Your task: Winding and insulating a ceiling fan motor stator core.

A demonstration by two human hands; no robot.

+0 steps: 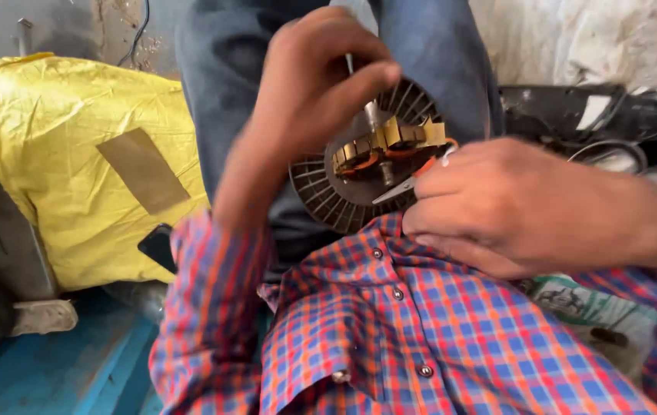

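**Motor on lap, scissors at the windings**

Resting on the lap, against blue trousers (228, 92) and above a checked shirt (420, 338): a round dark motor (359, 180) with a finned rim, its face turned up toward the camera. Ringed around its centre, tan winding blocks with copper wire between them, all open to view, no cover over them. Judged from this: opening up already done, work on the windings under way, nothing visibly cut loose or laid aside, reassembly left.

Left hand (309, 92) coming down from above, wrist bent, fingers curled and clenched around the thin metal shaft (373, 115) standing up from the motor's middle, thumb stretched across toward the rim.

Right hand (513, 204) entering from the right, knuckles up, fingers folded tight around small orange-handled scissors (405, 183). Blades pointing left, tip lying on the motor face just beside the windings; whether touching wire cannot be told.

Off to the left, a yellow sack (74, 154) with a brown patch, on a blue floor (59, 369). At upper right, dark cables and parts (597, 123), too cluttered to make out.
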